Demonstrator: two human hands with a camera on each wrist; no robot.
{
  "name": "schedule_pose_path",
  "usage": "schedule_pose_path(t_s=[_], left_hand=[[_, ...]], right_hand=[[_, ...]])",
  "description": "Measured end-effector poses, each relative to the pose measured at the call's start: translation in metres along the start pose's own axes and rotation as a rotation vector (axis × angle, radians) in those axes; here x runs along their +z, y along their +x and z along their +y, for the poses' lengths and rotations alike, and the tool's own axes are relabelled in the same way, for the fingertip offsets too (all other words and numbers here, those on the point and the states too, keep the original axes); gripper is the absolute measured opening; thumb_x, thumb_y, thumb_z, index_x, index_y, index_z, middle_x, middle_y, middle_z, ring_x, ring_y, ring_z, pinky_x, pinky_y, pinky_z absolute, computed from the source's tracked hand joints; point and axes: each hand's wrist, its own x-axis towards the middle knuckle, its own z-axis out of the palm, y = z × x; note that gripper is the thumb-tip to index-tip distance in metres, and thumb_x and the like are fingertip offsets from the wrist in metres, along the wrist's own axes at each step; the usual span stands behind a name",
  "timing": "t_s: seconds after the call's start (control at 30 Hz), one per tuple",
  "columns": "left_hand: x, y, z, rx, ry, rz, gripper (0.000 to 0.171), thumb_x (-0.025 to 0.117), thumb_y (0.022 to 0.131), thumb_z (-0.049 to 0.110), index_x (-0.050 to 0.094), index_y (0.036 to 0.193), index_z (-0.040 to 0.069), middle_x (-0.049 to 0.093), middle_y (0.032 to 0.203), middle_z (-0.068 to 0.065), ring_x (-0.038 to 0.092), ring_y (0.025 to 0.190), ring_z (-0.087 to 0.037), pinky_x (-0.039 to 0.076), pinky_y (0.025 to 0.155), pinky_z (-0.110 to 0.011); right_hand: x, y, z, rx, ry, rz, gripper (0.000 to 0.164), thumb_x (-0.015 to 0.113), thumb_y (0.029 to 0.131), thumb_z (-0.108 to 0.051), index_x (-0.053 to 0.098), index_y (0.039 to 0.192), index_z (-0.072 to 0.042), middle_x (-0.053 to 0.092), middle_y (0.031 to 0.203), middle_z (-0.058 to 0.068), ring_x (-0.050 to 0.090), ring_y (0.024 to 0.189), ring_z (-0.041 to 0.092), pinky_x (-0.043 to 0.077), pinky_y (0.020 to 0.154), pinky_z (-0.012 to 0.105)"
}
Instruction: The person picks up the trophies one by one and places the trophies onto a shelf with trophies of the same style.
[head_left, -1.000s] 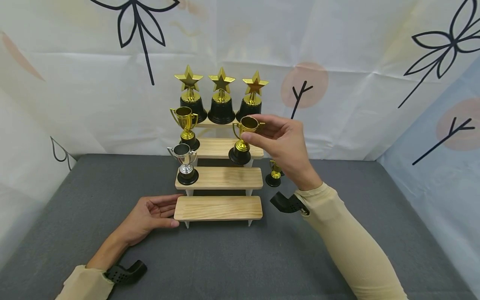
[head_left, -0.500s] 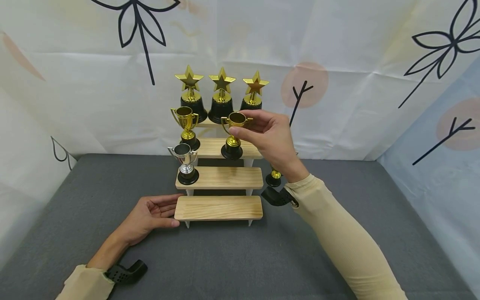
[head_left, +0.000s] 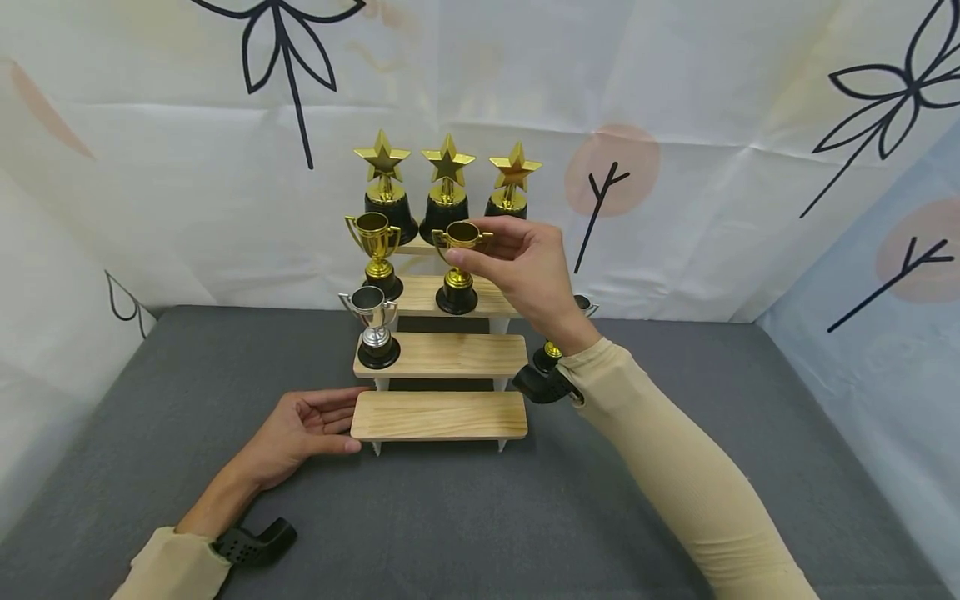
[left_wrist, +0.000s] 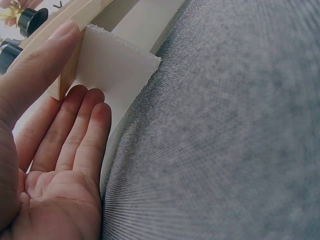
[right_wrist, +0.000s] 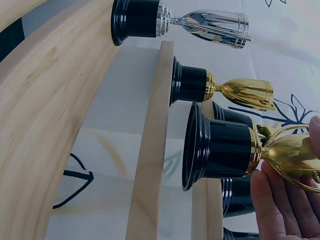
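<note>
My right hand [head_left: 525,267] pinches a gold trophy cup [head_left: 457,292] by its bowl, over the middle of the second shelf from the top. In the right wrist view, a gap shows between the cup's black base [right_wrist: 220,147] and the wooden shelf [right_wrist: 150,150]. Another gold trophy cup [head_left: 378,250] stands at that shelf's left end. One step lower, a silver trophy cup [head_left: 377,325] stands at the left. My left hand [head_left: 307,437] touches the left end of the stand's lowest step [head_left: 438,415]. Its fingers [left_wrist: 82,130] lie straight against the white side panel [left_wrist: 112,65].
On the top shelf are three star trophies [head_left: 447,187] in a row. To the right of the stand, a gold trophy [head_left: 552,354] is on the grey cloth [head_left: 420,525], partly behind my right wrist; a silver one [head_left: 586,306] peeks out there. A white patterned backdrop [head_left: 697,208] hangs behind.
My right hand has carried the gold trophy cup leftward and slightly back, from the second shelf's right part to its middle. My left hand has stayed at the lowest step.
</note>
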Motion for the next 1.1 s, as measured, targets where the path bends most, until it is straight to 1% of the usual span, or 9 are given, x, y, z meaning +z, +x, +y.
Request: schedule_pose_path(t_s=[0.4,0.63,0.83,1.1], left_hand=[[0.000,0.000,0.000,-0.002,-0.001,-0.007,0.072,0.075,0.081,-0.016,0.037,0.141,-0.026,0.061,0.138,-0.009,0.062,0.122,-0.017,0.053,0.101,-0.034],[0.000,0.000,0.002,-0.022,0.008,0.000,0.072,0.076,0.081,-0.015,0.037,0.141,-0.025,0.058,0.141,-0.015,0.062,0.123,-0.016,0.053,0.102,-0.033],[0.001,0.000,0.003,-0.039,0.018,0.009,0.073,0.077,0.080,-0.014,0.037,0.142,-0.024,0.055,0.143,-0.020,0.062,0.123,-0.016,0.053,0.101,-0.034],[0.001,0.000,0.003,-0.048,0.012,0.014,0.075,0.078,0.080,-0.014,0.037,0.142,-0.024,0.056,0.142,-0.018,0.062,0.122,-0.015,0.054,0.101,-0.033]], right_hand=[[0.004,0.004,0.007,0.016,-0.007,0.003,0.042,0.083,0.084,-0.001,0.070,0.123,0.005,0.074,0.101,0.018,0.074,0.089,0.022,0.063,0.085,0.037],[0.006,0.007,0.010,0.033,-0.016,0.009,0.043,0.083,0.084,-0.002,0.069,0.124,0.005,0.074,0.103,0.018,0.073,0.091,0.023,0.062,0.085,0.036],[0.008,0.008,0.014,0.033,-0.012,0.014,0.043,0.084,0.083,-0.002,0.070,0.123,0.004,0.074,0.101,0.017,0.073,0.089,0.022,0.062,0.084,0.035],[0.010,0.011,0.015,0.026,-0.021,0.017,0.042,0.084,0.084,-0.004,0.070,0.123,0.004,0.074,0.104,0.017,0.073,0.090,0.023,0.063,0.083,0.035]])
